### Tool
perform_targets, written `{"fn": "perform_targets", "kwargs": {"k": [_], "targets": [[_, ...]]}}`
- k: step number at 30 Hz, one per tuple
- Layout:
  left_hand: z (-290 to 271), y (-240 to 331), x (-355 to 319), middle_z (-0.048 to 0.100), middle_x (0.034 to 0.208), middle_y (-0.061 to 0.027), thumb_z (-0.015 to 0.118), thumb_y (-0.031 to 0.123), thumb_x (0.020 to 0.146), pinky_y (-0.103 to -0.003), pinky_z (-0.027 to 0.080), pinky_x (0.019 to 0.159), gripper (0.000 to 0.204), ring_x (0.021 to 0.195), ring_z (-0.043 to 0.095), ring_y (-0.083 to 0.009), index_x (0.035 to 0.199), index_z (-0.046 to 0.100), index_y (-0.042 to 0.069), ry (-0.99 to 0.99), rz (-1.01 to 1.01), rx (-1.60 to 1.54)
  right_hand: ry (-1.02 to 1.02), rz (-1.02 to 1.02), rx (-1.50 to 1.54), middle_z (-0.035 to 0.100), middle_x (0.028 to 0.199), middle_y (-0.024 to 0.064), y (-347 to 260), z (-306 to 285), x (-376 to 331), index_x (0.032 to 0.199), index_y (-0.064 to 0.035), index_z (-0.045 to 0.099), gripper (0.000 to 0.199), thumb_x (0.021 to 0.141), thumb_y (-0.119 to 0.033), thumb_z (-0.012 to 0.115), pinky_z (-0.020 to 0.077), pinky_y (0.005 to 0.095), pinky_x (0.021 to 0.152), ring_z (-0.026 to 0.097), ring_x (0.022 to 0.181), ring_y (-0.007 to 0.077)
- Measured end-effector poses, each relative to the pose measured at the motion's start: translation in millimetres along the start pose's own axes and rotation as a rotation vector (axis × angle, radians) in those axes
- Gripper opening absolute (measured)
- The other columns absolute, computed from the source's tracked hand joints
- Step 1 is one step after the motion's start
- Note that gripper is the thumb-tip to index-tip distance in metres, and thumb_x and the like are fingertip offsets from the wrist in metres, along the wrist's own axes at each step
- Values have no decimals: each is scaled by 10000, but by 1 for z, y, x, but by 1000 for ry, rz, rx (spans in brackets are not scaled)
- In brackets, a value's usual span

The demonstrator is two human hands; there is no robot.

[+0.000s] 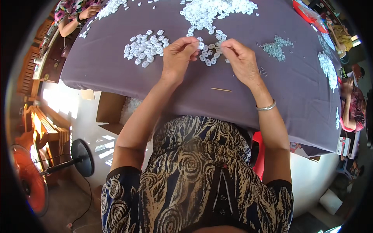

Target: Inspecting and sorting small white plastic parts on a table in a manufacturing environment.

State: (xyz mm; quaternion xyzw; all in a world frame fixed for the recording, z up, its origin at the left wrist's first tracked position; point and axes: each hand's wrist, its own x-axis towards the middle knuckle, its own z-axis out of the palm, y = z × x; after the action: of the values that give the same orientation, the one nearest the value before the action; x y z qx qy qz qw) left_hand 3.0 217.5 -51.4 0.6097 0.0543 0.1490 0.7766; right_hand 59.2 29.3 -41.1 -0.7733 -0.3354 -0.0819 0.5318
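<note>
Between the thumb and fingers of my left hand [180,54] is a small white oval plastic piece [201,46]. My right hand [241,58] is closed in a pinch to the right of it; what its fingertips hold is too small to make out. Below and between my fingertips, several loose white oval pieces with holes [208,62] lie on the dark cloth. To the left of my left hand is a spread of similar white pieces [145,48]. A heap of tiny silvery parts [278,47], perhaps screws or pins, lies right of my right hand.
A thin wooden stick [221,89] lies near the front edge of the grey-purple tablecloth [202,101]. A big white heap [213,11] sits at the far side. Another person's hand [90,11] works at the far left; people sit along the right. An orange fan [31,178] stands lower left.
</note>
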Motion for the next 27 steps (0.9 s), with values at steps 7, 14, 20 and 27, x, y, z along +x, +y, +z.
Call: {"fn": "perform_targets", "kwargs": {"k": [7, 14, 20, 27], "targets": [[14, 1, -16, 649, 793, -14, 631, 79, 889, -221, 489, 619, 92, 690, 586, -65, 949, 683, 34, -40, 3, -59, -178, 284, 327, 490, 711, -69, -14, 14, -5, 975, -52, 621, 126, 946, -171, 592, 320, 171, 479, 400, 589, 9], [17, 3, -20, 657, 811, -23, 618, 87, 898, -222, 507, 647, 116, 720, 606, -71, 977, 672, 21, -98, 74, 52, -191, 400, 439, 469, 684, -66, -18, 10, -6, 982, -45, 624, 138, 952, -174, 586, 261, 168, 419, 343, 533, 3], [12, 3, -16, 666, 814, -36, 608, 103, 907, -223, 512, 647, 139, 720, 625, -86, 996, 670, 15, -175, 61, 95, -144, 400, 374, 465, 663, -69, -15, 13, -6, 945, -44, 630, 136, 953, -171, 582, 242, 165, 405, 344, 522, -9], [13, 4, -17, 686, 823, -47, 615, 123, 905, -219, 508, 643, 154, 726, 649, -97, 984, 667, 2, -140, 12, 88, -134, 457, 418, 492, 629, -66, -15, 12, -7, 934, -37, 663, 162, 920, -189, 610, 296, 178, 412, 395, 511, 0]]}}
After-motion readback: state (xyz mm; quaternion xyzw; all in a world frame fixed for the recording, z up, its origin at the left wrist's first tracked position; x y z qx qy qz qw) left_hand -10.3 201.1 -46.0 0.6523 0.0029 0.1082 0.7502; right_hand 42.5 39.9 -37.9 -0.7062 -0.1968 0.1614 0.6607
